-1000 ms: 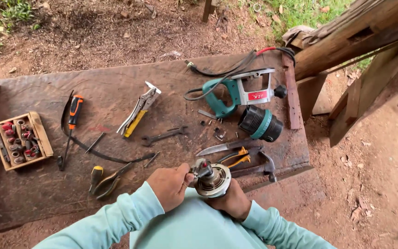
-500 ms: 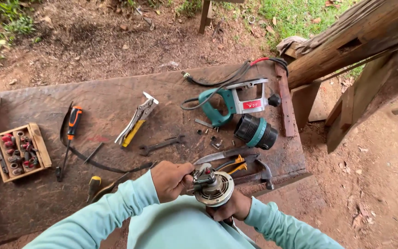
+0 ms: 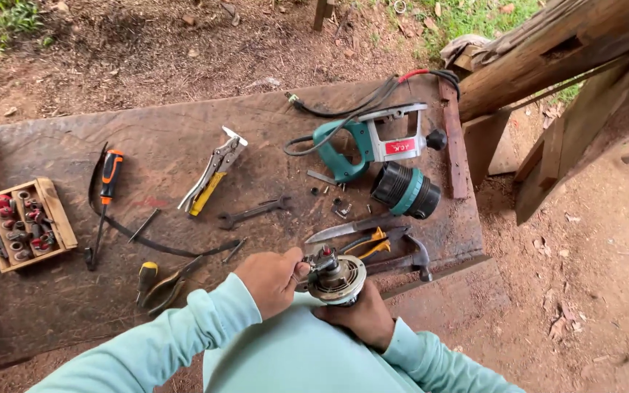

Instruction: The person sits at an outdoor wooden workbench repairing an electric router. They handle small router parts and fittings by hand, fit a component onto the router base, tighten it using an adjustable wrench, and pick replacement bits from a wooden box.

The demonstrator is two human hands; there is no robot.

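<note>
- Our right hand (image 3: 362, 316) was wrapped around the underside of the round grey metal motor part with copper windings and small terminals on top (image 3: 336, 276), holding it upright against our lap at the near edge of the weathered brown wooden workbench (image 3: 60, 291).
- Our left hand (image 3: 271, 280) was closed in a pinch, fingertips (image 3: 300, 269) pressed on the left rim of the motor part; what they gripped there was too small to tell.
- Against the frames a second before, the motor part had stayed in the same two-handed hold; our left fingers had crept from beside the part onto its top edge. We judged that fine work on the top fittings was going on, not a change of tool.
- The view had also shifted a little, though the tools on the bench lay as they had.
- Just beyond the motor part lay a steel-bladed knife (image 3: 343, 229), yellow-handled pliers (image 3: 369, 244) and a dark claw hammer (image 3: 409, 258), all untouched.
- Farther back sat the teal and grey power tool body with black cord (image 3: 373, 142) and its black and teal cylindrical housing (image 3: 405, 191), separated.
- At the left stood a small wooden box of red-capped parts (image 3: 23, 222).
</note>
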